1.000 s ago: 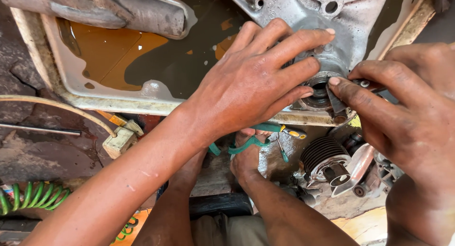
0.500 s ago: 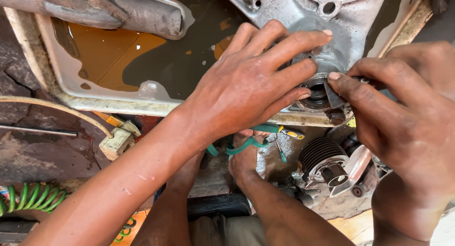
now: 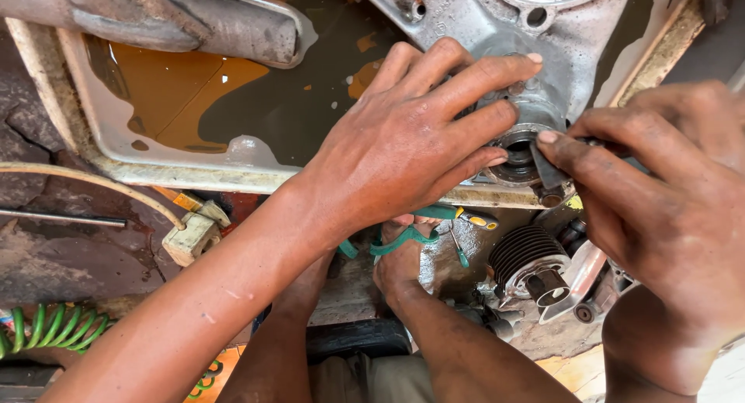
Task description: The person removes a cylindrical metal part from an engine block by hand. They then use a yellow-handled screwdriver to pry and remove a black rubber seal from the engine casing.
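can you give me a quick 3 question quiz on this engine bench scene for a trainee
1. True or false: the left hand rests flat on the grey metal casing.
2. What does the right hand press at the round bearing hole? A) a thin dark tool B) a hammer C) a rag
3. Which liquid lies in the white tray behind the hands?

Key: 1 true; 2 A; 3 brown oily liquid.
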